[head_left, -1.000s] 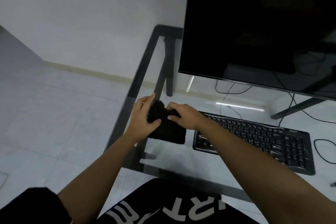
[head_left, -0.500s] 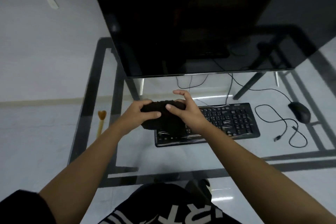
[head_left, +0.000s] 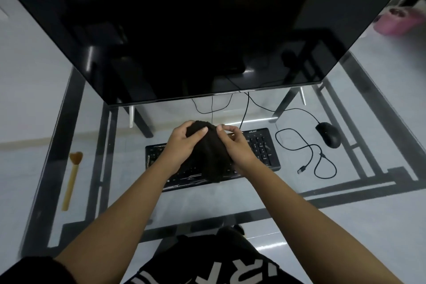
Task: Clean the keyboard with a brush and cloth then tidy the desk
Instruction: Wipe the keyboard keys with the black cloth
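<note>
Two hands are holding one dark, fuzzy cloth point(head_left: 208, 154). The left hand point(head_left: 181, 146) is gripping its left side, with the thumb lying on the front and the fingers curled round the back. The right hand point(head_left: 236, 148) is pinching the right side near the top between thumb and fingers. The cloth is hanging over the middle of the one black keyboard point(head_left: 262, 147); whether it is touching the keys is hard to tell.

A small word is showing on the keyboard's top edge, but it is too tiny to read for sure. White marks are showing on the keys. Big white letters are showing on the person's black clothes point(head_left: 207, 260) at the bottom; they are cut off, so the word cannot be read.

One yellow brush point(head_left: 72, 180) is lying on the left side of the glass desk point(head_left: 207, 203), well apart from the keyboard. One black mouse point(head_left: 328, 134) is sitting to the right, with its loose cable point(head_left: 307, 157) curling beside the keyboard. One big dark monitor point(head_left: 184, 30) is standing behind. Something pink and blurry point(head_left: 391, 21) is sitting far off at the top right.
</note>
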